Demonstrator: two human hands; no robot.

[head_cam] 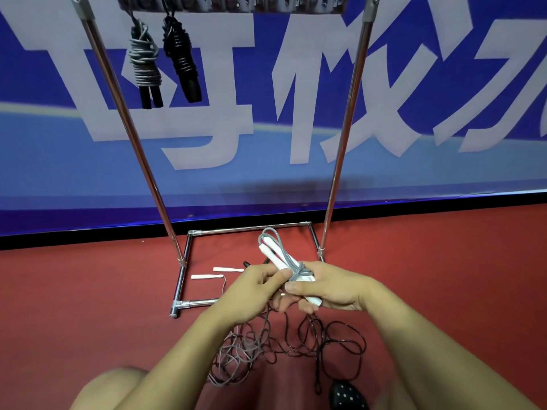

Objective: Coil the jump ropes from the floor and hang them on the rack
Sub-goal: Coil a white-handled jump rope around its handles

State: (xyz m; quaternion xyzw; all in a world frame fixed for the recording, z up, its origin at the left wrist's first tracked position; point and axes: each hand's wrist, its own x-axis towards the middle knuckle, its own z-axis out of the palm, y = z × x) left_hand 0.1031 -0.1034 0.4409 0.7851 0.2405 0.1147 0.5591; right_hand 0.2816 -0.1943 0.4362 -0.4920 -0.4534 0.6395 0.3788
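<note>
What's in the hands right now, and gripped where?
The white-handled jump rope: right hand grips the two paired handles low down, by the grey cord wraps; left hand pinches the cord beside them.

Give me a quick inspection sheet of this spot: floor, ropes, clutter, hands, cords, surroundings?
Surface: red floor.
Job's things: white-handled rope with grey cord wound round its handles, in both hands; two coiled ropes hang on the rack.
Clutter: two white handles on the floor; a dark dotted object, unclear what.
Grippers: left hand pinches the cord; right hand grips the handles.
Cables: loose grey and black cords tangled on the floor.
Surroundings: blue banner with large white characters.
</note>
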